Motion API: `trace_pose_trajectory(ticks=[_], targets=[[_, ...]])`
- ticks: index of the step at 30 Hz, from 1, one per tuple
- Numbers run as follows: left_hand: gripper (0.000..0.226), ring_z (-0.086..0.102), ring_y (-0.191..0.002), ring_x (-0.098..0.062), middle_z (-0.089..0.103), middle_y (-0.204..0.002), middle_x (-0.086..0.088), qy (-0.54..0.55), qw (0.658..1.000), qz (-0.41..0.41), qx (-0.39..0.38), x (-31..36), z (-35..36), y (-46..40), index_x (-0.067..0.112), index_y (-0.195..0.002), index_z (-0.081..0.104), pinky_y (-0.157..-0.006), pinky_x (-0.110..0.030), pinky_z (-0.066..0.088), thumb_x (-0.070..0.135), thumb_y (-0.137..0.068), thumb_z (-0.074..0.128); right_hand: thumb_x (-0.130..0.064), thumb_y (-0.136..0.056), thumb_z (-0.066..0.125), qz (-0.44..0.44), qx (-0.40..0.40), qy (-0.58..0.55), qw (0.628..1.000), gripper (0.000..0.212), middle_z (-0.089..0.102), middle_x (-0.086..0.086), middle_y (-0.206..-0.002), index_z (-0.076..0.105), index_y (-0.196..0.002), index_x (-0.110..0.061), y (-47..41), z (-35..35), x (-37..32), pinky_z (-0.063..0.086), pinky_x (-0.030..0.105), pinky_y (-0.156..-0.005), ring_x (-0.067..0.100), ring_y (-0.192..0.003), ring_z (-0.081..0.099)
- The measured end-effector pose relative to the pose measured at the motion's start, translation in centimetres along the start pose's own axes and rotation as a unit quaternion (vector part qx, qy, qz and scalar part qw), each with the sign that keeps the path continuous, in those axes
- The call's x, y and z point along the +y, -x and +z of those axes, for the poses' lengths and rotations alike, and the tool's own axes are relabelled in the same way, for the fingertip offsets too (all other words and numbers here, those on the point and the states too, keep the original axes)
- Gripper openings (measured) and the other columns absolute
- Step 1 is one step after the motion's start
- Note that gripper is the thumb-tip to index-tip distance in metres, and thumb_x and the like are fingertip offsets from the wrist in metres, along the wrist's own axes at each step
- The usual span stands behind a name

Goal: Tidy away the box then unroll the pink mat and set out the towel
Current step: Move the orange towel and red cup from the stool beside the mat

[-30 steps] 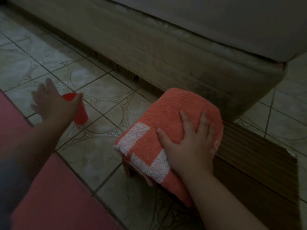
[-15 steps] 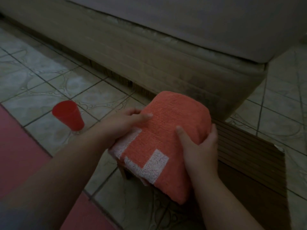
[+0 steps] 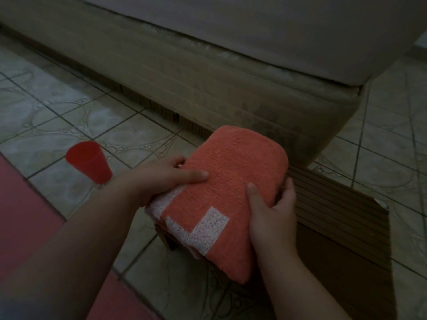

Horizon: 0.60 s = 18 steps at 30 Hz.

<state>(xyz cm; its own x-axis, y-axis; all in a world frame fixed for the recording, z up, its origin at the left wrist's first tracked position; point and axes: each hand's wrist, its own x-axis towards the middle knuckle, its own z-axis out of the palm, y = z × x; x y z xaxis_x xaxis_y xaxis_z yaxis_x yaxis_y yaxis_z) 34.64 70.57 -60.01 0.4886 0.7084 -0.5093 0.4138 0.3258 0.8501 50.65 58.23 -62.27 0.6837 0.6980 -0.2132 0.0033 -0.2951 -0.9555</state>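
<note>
A folded orange towel (image 3: 228, 181) with white block patterns sits in the middle of the view, over the left end of a low wooden slatted stool (image 3: 335, 215). My left hand (image 3: 161, 179) grips its left side, thumb on top. My right hand (image 3: 270, 213) holds its right side, fingers wrapped round the far edge. The pink mat (image 3: 25, 213) lies flat on the floor at the lower left, partly hidden by my left arm. No box is in view.
A red plastic cup (image 3: 89, 161) stands on the tiled floor (image 3: 69, 112) left of the towel, near the mat's edge. A bed base with a mattress (image 3: 231, 72) fills the back, its corner close behind the stool.
My left hand left the red cup and came across to grip the towel's left side. My right hand shifted from lying flat on top to holding the right side. The towel looks slightly raised.
</note>
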Motion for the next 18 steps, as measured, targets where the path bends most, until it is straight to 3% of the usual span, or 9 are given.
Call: trace_pose_trajectory(ticks=[5,9,14,18], targets=[[0.094,0.071,-0.092,-0.021,0.074,-0.102,-0.004,-0.032,0.999,-0.014,-0.029,-0.7,-1.0,1.2,0.020,-0.113,0.061,-0.086,-0.039,0.055,0.060,-0.032,0.085,-0.052,-0.084,0.056,-0.019,-0.030,0.083,0.996,0.083,0.018,-0.009,-0.156,0.007,-0.150,-0.039,2.2,0.1,0.8,0.030,0.042,-0.111,0.016,-0.140,0.027],[0.080,0.071,-0.093,-0.023,0.074,-0.103,-0.005,-0.044,0.998,-0.031,-0.042,-0.2,-0.5,1.5,0.017,-0.115,0.060,-0.089,-0.041,0.054,0.052,-0.048,0.086,-0.053,-0.085,0.053,-0.023,-0.028,0.084,0.996,0.080,0.019,-0.007,-0.155,0.008,-0.150,-0.037,2.8,0.5,1.0,0.029,0.042,-0.112,0.017,-0.139,0.027],[0.058,0.071,-0.092,-0.028,0.073,-0.103,-0.013,0.098,0.993,-0.033,-0.064,-0.2,-0.3,1.0,0.009,-0.117,0.058,-0.083,-0.044,0.057,0.032,-0.067,0.077,-0.053,-0.087,0.051,0.000,-0.021,-0.020,1.000,0.071,0.035,-0.004,-0.149,0.014,-0.148,-0.043,1.8,1.3,0.2,0.037,0.032,-0.099,0.017,-0.130,0.042],[0.070,0.069,-0.100,-0.028,0.070,-0.111,-0.012,0.077,0.996,-0.015,-0.038,-1.7,-0.6,0.7,0.014,-0.124,0.054,-0.091,-0.044,0.053,0.037,-0.061,0.075,-0.052,-0.087,0.051,0.003,-0.023,-0.005,1.000,0.071,0.033,-0.006,-0.151,0.014,-0.148,-0.043,2.0,1.1,1.0,0.036,0.033,-0.100,0.017,-0.131,0.041]])
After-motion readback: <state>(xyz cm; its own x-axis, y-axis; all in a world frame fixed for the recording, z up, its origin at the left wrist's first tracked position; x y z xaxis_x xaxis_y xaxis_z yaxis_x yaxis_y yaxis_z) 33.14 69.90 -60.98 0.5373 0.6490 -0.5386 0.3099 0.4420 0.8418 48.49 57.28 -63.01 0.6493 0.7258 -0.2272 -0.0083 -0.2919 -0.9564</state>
